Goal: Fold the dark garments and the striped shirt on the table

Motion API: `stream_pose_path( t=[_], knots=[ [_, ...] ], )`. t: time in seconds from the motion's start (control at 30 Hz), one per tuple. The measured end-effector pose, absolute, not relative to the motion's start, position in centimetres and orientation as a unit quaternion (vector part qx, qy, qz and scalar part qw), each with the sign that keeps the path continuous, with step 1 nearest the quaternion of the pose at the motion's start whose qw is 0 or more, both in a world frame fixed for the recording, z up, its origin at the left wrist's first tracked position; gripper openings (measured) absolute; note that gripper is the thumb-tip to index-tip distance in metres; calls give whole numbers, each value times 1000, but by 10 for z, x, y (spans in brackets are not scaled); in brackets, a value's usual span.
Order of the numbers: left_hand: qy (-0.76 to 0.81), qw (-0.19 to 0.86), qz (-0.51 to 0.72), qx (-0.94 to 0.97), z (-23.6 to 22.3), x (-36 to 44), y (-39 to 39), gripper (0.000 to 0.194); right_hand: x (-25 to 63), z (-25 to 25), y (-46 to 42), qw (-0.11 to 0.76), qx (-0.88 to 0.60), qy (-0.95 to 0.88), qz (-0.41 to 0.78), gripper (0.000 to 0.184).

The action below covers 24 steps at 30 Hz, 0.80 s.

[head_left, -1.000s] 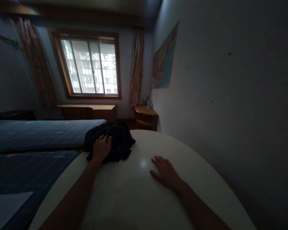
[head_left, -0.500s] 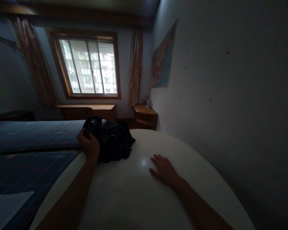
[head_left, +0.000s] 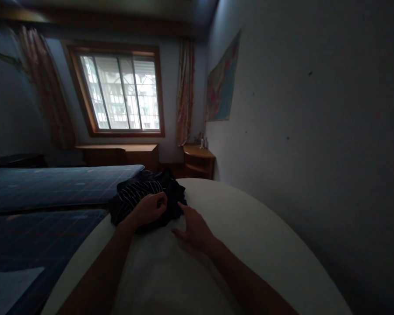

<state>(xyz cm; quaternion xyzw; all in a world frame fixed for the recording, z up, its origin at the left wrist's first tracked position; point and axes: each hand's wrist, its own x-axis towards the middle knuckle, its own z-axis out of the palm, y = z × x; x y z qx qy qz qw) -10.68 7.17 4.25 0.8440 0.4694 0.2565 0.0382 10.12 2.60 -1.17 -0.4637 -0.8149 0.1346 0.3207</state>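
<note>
A crumpled heap of black clothing (head_left: 172,186), with thin white stripes on the part turned toward the left, lies at the far left side of the round white table (head_left: 249,236). My left hand (head_left: 149,209) is over its front, with fingers curled together in a pinch. Whether cloth is caught between those fingers I cannot make out. Just right of the heap, my right hand (head_left: 197,227) is open, its thumb and forefinger spread toward the dark fabric. The forefinger's tip comes close to the heap's right edge. The garment's kind does not show.
Left of the table are blue checked mattress-like surfaces (head_left: 52,183), with a pale sheet (head_left: 13,288) in the near corner. A wall (head_left: 331,175) runs along the right. Beyond stand a wooden desk (head_left: 141,151) and a corner shelf (head_left: 198,152) below the window.
My left hand has moved right from the heap's raised left side to its front. The heap now lies flatter, showing its stripes. My right hand has slid left across the table toward it.
</note>
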Motion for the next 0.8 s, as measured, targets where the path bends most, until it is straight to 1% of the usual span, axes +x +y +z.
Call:
stream_pose_path(
  t=[0.03,0.07,0.1,0.13,0.23,0.27,0.3,0.37,0.43,0.5,0.53,0.63,0.7,0.73,0.8],
  knots=[
    [456,62,246,853,47,-103,68,12,90,-11,30,341,-449,-810,159,96],
    [442,84,239,860,51,-100,64,13,80,-11,34,357,-437,-806,180,101],
    [430,103,232,866,55,-97,60,15,71,-11,37,369,-431,-800,193,99],
    [422,115,226,870,59,-95,57,16,64,-11,40,378,-434,-794,194,89],
    [442,98,245,857,66,-92,54,16,53,-11,40,394,-469,-776,147,42],
    [461,80,272,841,67,-92,56,19,53,-10,38,397,-472,-777,125,32],
    [482,60,305,819,67,-94,60,23,55,-10,34,397,-465,-784,106,26],
    [513,19,362,778,62,-97,70,27,59,-11,25,371,-423,-824,75,25],
    [533,-16,362,764,53,-100,81,32,63,-15,14,317,-350,-880,55,29],
    [559,-38,302,771,43,-102,92,43,63,-20,2,255,-274,-925,58,34],
    [580,-42,260,771,38,-102,97,52,62,-23,-4,232,-250,-937,70,36],
    [635,-22,133,761,29,-99,107,87,54,-28,-21,194,-239,-941,141,39],
    [646,-6,63,761,26,-97,111,110,48,-30,-29,179,-239,-937,184,41],
    [643,-2,37,765,25,-96,112,119,46,-31,-32,170,-231,-938,195,42],
    [640,-5,10,768,23,-96,114,126,46,-33,-37,152,-208,-945,200,45]
  ],
)
